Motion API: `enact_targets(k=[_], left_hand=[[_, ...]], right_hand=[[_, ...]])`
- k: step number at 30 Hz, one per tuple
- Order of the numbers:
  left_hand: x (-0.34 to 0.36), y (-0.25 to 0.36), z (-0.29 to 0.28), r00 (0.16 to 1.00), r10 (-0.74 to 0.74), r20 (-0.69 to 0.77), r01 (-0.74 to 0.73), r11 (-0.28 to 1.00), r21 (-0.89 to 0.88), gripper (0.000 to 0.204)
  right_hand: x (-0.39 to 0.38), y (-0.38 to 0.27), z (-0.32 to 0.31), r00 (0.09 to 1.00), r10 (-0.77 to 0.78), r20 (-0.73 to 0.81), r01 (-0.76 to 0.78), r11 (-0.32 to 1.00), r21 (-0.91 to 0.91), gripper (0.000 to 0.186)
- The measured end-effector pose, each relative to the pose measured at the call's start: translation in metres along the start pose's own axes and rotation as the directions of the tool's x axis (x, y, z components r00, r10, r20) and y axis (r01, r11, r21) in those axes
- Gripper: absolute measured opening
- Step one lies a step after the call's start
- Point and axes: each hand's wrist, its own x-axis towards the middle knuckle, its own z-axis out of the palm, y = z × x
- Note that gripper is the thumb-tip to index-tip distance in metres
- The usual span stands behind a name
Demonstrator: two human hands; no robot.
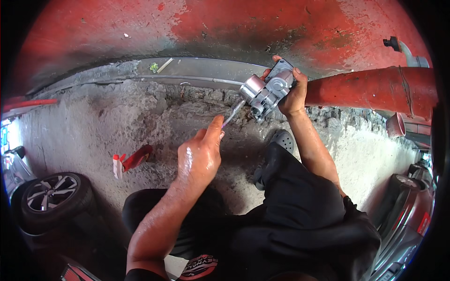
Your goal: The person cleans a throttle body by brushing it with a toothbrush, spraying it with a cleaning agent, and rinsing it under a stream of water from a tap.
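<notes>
Closest in, black trousers (300,206) spread over bent legs, on the near side of the silver metal part (269,91) that everything here is placed by. The left grip (200,152) sits near and to the left of that part, its fingers pressed together, pinching a thin pale tool (233,112). The tool slants up from the fingertips, and its far end meets the part's lower left side, beneath the round cylinder; whether it goes into an opening is too small to tell. The part itself is off the floor, beyond the left grip and apart from it, tilted, with its cylinder facing left. The right grip (295,96) closes on the part's right-hand end, thumb along the right edge and fingertips showing past the far edge.

Below the part, a grey clog (283,139) with holes rests on the rough concrete floor (98,126). Left of the part and nearer the person is a red spray bottle (137,158); I cannot tell if it stands or lies. Past the part run a grey ledge (201,68) and a worn red wall (117,28), while a thick red pipe (365,91) extends to its right. Well apart from it are a car wheel (52,193) to the left and a parked car (408,220) to the right.
</notes>
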Motion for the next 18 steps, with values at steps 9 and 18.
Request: enact_targets(k=[9, 18], left_hand=[[0.025, -0.008, -0.003, 0.924, -0.295, 0.244, 0.378, 0.806, -0.455, 0.032], [0.028, -0.042, 0.045, 0.901, -0.288, 0.324, 0.405, 0.824, -0.396, 0.023]], right_hand=[[0.006, 0.022, -0.019, 0.978, 0.047, -0.201, -0.088, 0.975, -0.202, 0.057], [-0.023, 0.021, -0.024, 0.956, 0.284, -0.075, -0.272, 0.952, 0.139, 0.060]])
